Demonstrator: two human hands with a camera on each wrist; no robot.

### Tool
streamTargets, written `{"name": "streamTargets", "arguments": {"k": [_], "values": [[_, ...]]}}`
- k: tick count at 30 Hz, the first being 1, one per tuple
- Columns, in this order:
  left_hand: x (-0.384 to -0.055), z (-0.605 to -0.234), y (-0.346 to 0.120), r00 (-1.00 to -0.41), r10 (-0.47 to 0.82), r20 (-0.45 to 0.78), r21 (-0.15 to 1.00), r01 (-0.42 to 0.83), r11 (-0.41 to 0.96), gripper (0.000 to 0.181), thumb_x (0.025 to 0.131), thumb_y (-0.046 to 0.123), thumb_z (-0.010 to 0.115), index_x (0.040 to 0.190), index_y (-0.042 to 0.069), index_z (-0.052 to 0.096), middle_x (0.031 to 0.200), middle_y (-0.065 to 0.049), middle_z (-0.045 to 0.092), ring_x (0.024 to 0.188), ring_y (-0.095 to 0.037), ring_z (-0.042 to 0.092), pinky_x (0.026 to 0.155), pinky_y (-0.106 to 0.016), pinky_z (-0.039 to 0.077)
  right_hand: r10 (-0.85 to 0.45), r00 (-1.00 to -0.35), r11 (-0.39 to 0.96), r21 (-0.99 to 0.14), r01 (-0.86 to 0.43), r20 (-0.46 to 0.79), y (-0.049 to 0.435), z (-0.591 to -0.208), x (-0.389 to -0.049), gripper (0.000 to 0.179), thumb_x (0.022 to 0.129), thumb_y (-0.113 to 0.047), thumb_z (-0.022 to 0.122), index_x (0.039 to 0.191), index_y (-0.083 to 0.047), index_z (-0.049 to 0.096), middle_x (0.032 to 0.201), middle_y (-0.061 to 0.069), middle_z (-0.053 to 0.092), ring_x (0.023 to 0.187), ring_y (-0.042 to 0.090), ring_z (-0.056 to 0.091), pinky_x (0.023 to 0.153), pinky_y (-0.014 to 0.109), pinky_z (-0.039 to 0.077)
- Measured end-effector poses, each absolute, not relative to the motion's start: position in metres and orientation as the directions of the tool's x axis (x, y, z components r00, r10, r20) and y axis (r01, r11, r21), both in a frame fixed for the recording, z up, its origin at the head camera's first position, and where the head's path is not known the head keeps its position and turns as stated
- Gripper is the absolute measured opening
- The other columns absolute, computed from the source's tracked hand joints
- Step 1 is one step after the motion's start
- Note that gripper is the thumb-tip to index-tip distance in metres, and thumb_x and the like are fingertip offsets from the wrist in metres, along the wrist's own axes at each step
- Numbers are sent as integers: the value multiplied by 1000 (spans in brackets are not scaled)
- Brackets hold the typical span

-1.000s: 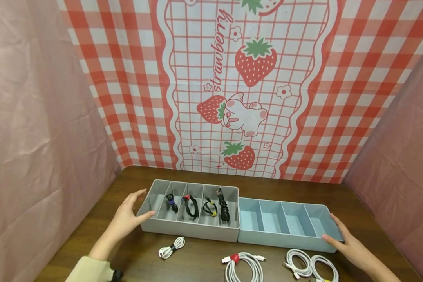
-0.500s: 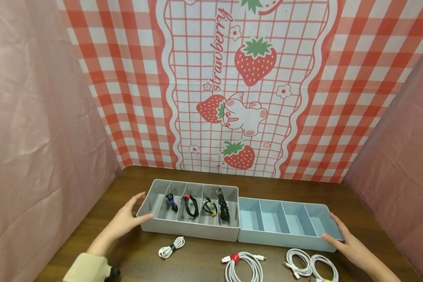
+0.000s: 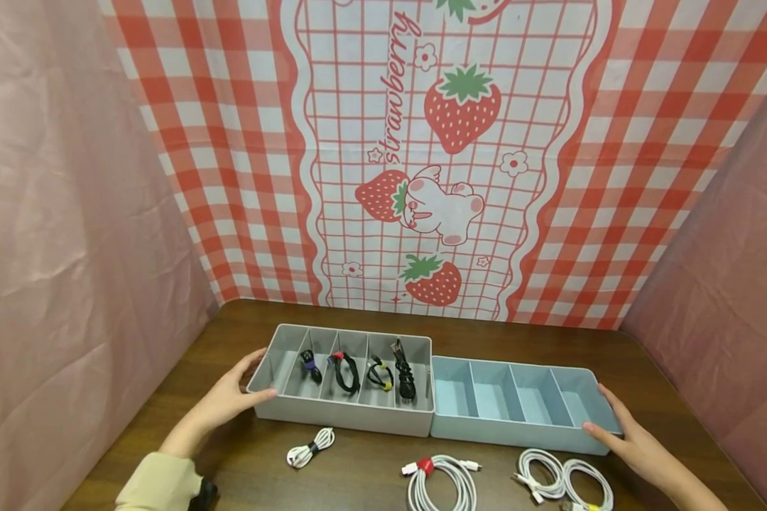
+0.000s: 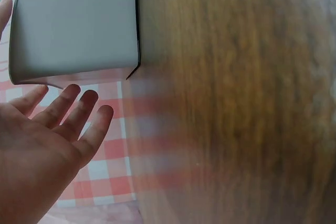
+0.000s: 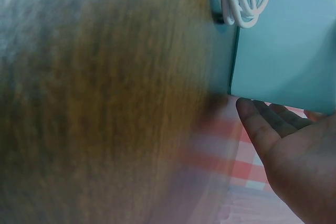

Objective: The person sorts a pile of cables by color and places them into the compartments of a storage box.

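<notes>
In the head view, a grey divided organizer box stands on the table, with bundled black cables in several of its compartments. My left hand is at its left end, thumb tip at the front rim and fingers spread around the end; the left wrist view shows those fingers loosely extended by the box's end. A light-blue divided organizer box adjoins the grey one on the right, its compartments holding nothing. My right hand rests against its right end, thumb at the front corner, fingers extended along the end wall.
In front of the boxes lie a small white cable bundle, a larger white coil with a red tie and two white coils at the right. A checked strawberry cloth hangs behind the brown table.
My left hand has moved slightly down, closing in on the left end of the grey box. The right hand, both boxes and the cables stay where they were.
</notes>
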State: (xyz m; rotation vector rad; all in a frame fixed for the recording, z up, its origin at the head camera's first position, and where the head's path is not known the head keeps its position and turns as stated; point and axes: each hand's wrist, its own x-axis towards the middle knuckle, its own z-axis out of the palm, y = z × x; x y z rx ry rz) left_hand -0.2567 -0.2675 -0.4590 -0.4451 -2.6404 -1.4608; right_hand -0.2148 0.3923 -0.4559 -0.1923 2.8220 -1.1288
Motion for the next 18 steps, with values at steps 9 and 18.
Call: {"name": "streamTargets", "arguments": {"k": [9, 18], "values": [[-257, -460, -265, -959, 204, 199, 834, 275, 479, 82, 79, 16, 76, 144, 1, 30, 130, -28, 48, 107, -37, 54, 76, -24, 50, -133, -990, 733, -677, -68, -44, 392, -455, -214, 87, 96, -31, 53, 150, -8, -12, 147, 40, 0, 126, 65, 13, 89, 74, 21], [-257, -459, -265, -969, 203, 145, 841, 228, 490, 83, 82, 19, 74, 147, 5, 25, 134, -27, 44, 111, -35, 51, 78, -28, 49, -126, -992, 803, -584, -114, 21, 391, -448, -214, 92, 93, -34, 59, 150, -2, -6, 144, 43, 13, 123, 64, 24, 87, 70, 29]]}}
